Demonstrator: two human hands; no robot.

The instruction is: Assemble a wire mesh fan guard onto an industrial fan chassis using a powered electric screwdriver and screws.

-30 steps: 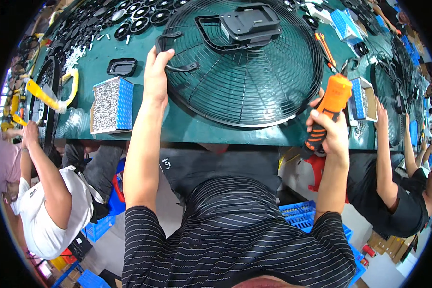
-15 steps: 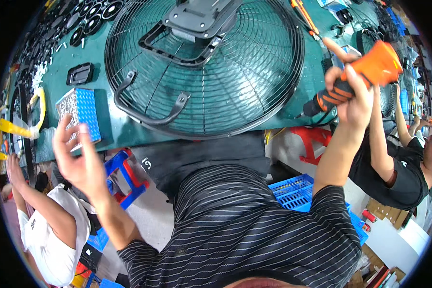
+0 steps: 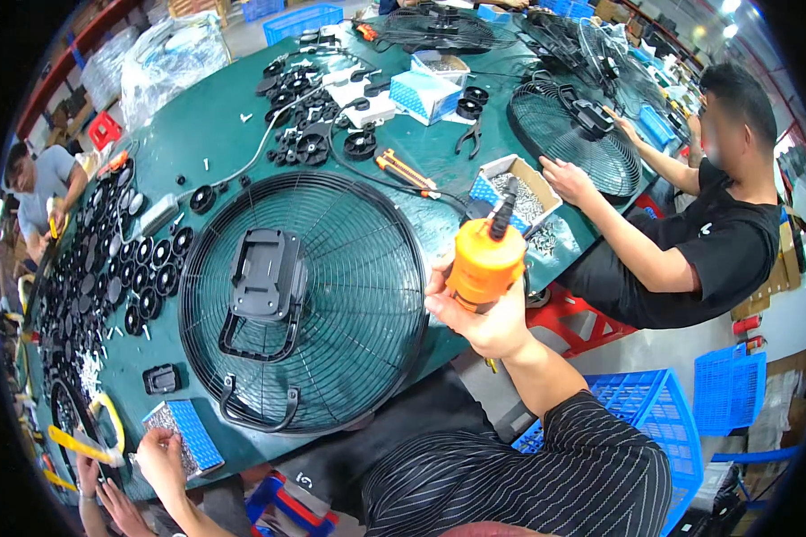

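Observation:
My right hand (image 3: 497, 327) is wrapped round an orange electric screwdriver (image 3: 488, 264), held up off the right edge of a fan's round black wire guard (image 3: 358, 268). Its black cord end points up and away from me; the tip is hidden. Down at the left, my left hand (image 3: 163, 461) has its fingers bent together in a blue and white box (image 3: 195, 434) of small screws; what they pinch is too small to tell. On the guard sit a dark grey housing (image 3: 264, 277) with a frame-like bracket, and a curved black handle (image 3: 260, 416) at the near rim.
A small black tray (image 3: 161, 379) lies beyond the screw box. Many black knobs and round parts (image 3: 134, 268) cover the table's left. Past my right hand stand another screw box (image 3: 524, 192) and a co-worker (image 3: 734, 197) at another fan. Blue crates (image 3: 645, 412) are at the lower right.
My left hand has gone from spread fingers above the screw box to closed fingers inside it. The screwdriver, still in my right hand, has turned cord end upward. The view has swung rightward and farther out.

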